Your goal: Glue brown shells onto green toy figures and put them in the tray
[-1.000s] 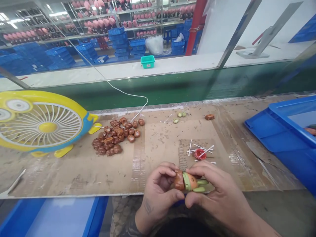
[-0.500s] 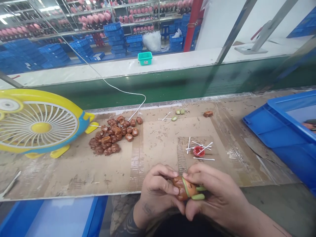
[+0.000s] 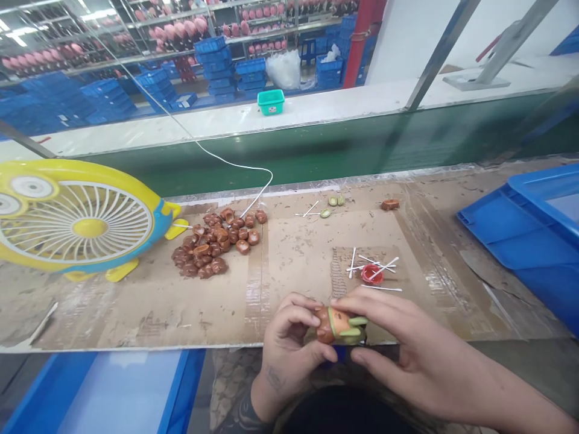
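A small toy figure [image 3: 338,323], with a brown cap-like head part, orange face and green limbs, lies sideways just off the table's front edge. My left hand [image 3: 287,340] grips its brown end between fingers and thumb. Around the green end, my right hand [image 3: 411,337] is loosely spread; its fingertips reach over the top of the figure while the thumb stands apart below. Just beyond my hands, a red dish [image 3: 372,274] sits on a cardboard piece with several cotton swabs [image 3: 351,263] in and around it.
To the left are a pile of brown hollow parts [image 3: 212,244] and a yellow-and-blue fan [image 3: 90,226]. Green pieces [image 3: 333,201] and one brown piece [image 3: 389,205] lie farther back. Blue bins stand at right [image 3: 502,232] and below left [image 3: 181,386]. A teal basket [image 3: 270,102] rests on the ledge.
My right hand has loosened from the figure, its thumb moving away and fingers straightening. The figure is now turned slightly in my left hand. The whole view has shifted a little.
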Demonstrator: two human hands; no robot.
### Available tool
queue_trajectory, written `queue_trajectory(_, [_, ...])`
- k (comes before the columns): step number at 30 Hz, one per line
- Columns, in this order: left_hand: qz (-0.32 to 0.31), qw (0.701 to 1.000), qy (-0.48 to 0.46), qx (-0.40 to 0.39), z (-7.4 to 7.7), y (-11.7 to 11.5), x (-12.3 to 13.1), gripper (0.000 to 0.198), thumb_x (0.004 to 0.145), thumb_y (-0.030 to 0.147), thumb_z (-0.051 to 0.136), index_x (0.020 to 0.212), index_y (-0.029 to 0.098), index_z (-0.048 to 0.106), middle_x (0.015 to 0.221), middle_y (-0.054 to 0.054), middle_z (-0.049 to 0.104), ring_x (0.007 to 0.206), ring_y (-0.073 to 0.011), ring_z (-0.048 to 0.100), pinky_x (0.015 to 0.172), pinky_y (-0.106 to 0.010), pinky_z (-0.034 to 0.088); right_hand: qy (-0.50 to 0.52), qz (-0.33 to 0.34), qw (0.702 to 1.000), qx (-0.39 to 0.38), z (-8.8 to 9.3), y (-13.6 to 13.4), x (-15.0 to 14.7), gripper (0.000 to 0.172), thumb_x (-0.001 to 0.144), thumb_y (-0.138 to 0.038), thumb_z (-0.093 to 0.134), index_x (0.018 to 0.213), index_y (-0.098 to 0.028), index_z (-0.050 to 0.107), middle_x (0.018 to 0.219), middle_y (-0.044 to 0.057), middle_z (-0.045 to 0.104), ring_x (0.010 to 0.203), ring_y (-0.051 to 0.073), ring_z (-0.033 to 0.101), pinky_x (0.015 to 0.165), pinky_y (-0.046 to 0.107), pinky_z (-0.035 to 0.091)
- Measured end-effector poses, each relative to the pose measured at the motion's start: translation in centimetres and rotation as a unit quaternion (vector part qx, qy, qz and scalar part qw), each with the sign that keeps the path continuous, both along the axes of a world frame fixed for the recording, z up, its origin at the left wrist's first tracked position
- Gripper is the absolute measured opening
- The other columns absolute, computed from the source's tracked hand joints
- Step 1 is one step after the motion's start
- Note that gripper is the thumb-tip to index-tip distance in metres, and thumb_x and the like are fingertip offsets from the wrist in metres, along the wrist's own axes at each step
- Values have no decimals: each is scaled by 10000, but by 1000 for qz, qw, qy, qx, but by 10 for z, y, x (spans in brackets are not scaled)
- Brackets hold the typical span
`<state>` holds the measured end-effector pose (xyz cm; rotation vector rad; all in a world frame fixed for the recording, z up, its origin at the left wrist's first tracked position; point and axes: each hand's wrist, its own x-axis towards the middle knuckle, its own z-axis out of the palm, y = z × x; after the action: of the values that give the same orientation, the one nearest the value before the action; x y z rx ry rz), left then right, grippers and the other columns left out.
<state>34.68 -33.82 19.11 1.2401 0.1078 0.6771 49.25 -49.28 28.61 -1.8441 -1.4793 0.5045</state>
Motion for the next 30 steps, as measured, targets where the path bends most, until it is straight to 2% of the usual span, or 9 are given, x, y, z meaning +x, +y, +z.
queue_trajectory(2, [-13,1000,6,-11,5,0,-1,382,775,289,910,1110,315,727,1122,-32,640,1057,-166,653,903,-263,574,-5,-13,1000,2,-4,-3,-1,461,937,-174,631,1369,-314,545,1256,21,686,1146,173,660,937,277,551])
queue_trajectory(6, [-43,995,75,-48,16,0,-2,290,868,291,831,1139,266,732,1130,-58,659,1070,-183,670,904,-272,578,14,-46,999,-18,-14,-1,-3,287,949,-265,650,1234,-294,633,1143,27,726,1013,198,693,870,329,567])
queue_trajectory(9, [-54,976,175,-120,25,1,-2,288,883,398,809,1069,207,697,950,-38,713,829,-136,696,738,-230,578,85,-76,993,-33,-18,3,0,349,964,-404,646,1279,-255,637,1116,60,732,968,219,702,849,365,579])
queue_trajectory(12, [-42,963,223,-146,29,1,-1,422,881,563,754,989,167,657,766,-12,698,618,-111,650,568,-206,527,193,-56,979,-31,-21,8,3,488,960,-485,635,1373,-230,590,1162,81,720,1020,228,702,885,374,595])
queue_trajectory(16, [-34,959,245,-136,28,2,-7,488,908,647,662,904,161,627,664,4,652,536,-116,627,470,-193,453,202,-34,978,-37,-22,18,2,432,924,-359,657,1333,-226,632,1235,89,726,1067,239,701,908,372,597])
queue_trajectory(19, [-44,962,245,-112,28,4,-18,463,963,617,596,881,162,618,689,-9,660,554,-111,616,481,-194,435,206,-13,977,-45,-23,29,-3,328,937,-282,607,1249,-227,690,1187,73,761,1069,231,718,904,349,605])
queue_trajectory(23, [-54,967,242,-60,26,6,-40,438,942,587,651,1070,168,665,849,-42,697,726,-149,648,597,-229,480,195,8,980,-48,-33,40,-20,298,986,-394,592,1180,-224,741,1193,93,771,1066,234,742,931,348,626])
queue_trajectory(26, [-33,971,238,3,19,10,-61,498,851,576,771,1152,183,712,947,-64,709,836,-190,641,735,-294,524,127,28,991,-33,-52,47,-37,341,997,-457,580,1187,-232,751,1219,104,769,1086,252,751,967,365,629])
queue_trajectory(30, [42,972,223,-63,8,33,-109,550,728,564,884,1084,182,711,921,-52,705,818,-179,640,775,-305,521,53,44,998,-7,-92,56,-46,529,979,-529,585,1440,-270,605,1258,89,759,1081,250,763,878,304,658])
